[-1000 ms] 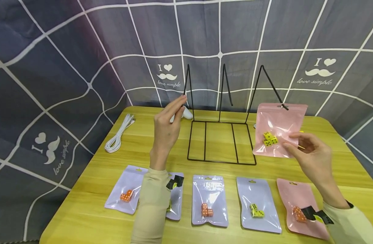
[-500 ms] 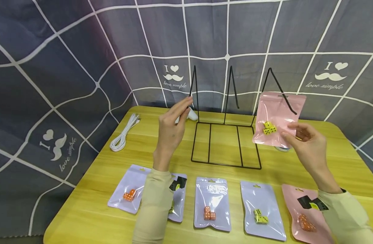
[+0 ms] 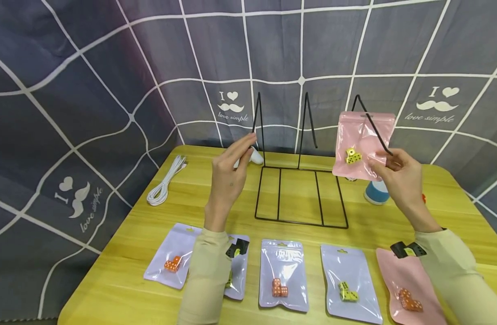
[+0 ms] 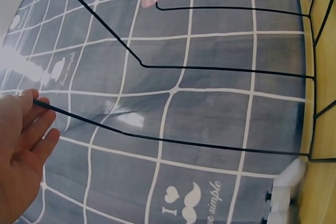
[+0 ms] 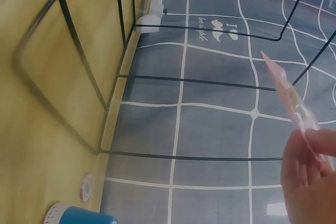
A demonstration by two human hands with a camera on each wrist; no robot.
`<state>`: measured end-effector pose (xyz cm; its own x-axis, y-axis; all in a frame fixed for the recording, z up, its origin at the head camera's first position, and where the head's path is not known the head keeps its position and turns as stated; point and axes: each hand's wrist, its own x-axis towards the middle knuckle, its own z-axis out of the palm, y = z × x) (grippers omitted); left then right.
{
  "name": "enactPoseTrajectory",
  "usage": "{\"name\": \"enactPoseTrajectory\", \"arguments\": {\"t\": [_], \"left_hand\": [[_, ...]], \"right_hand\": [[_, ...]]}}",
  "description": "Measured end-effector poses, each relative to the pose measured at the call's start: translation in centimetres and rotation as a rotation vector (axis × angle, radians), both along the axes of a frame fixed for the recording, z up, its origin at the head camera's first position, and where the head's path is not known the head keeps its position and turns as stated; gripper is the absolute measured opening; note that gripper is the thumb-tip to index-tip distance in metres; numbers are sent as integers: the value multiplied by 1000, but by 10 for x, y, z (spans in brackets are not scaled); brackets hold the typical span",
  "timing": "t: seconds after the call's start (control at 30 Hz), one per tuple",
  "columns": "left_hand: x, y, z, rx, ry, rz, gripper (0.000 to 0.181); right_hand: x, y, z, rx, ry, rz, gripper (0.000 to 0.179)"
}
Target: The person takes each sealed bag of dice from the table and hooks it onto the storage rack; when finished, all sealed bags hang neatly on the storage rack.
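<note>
A black wire rack (image 3: 301,223) with three forward-sloping prongs stands at the back of the table. My left hand (image 3: 228,176) pinches the tip of its left prong (image 4: 86,120) between thumb and fingers. At the right prong (image 3: 379,134), my right hand (image 3: 402,180) pinches the lower right side of a pink zip bag (image 3: 364,135). Yellow dice (image 3: 352,156) show inside it. The prong passes through the bag's top hole, and its tip crosses in front of the bag. In the right wrist view the bag (image 5: 287,94) is seen nearly edge-on.
Along the front lie lavender bags of dice (image 3: 283,259), partly under my left sleeve, and a pink bag (image 3: 398,271) beside my right sleeve. A coiled white cable (image 3: 164,185) sits left. A blue-and-white cylinder (image 3: 376,194) stands behind my right hand; a white object (image 3: 255,156) is behind the left.
My right hand has slid the pink bag up and back along the right prong, from near its tip towards the bend. The left hand keeps its grip on the left prong.
</note>
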<state>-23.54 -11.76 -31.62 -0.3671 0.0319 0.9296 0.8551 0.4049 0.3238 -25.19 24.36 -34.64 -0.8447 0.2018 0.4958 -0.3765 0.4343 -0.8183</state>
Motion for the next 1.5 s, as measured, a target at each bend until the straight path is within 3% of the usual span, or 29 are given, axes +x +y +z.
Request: {"name": "enactPoseTrajectory", "arguments": {"t": [0.43,0.83,0.9,1.0,1.13,1.2,1.5], "left_hand": [[2,-2,-1,-3,-2,4,20],[2,-2,-3,-7,-23,-5,21],[2,-2,-3,-4,-24,-6,23],[2,-4,-2,-1,-19,-13,23],[1,-2,-1,4,-12,-18,23],[1,-2,-1,6,-13,-16,23],[1,-3,-3,3,-25,-10,22]], "right_hand": [[-35,-8,9,-31,-107,-23,29],[-47,-14,5,-191,-96,7,24],[-46,-15,4,-244,-87,38,25],[-44,-16,2,-236,-87,48,28],[-39,-12,-1,-147,-95,7,34],[-36,-10,-1,-168,-83,11,36],[-3,3,5,-309,111,83,27]]}}
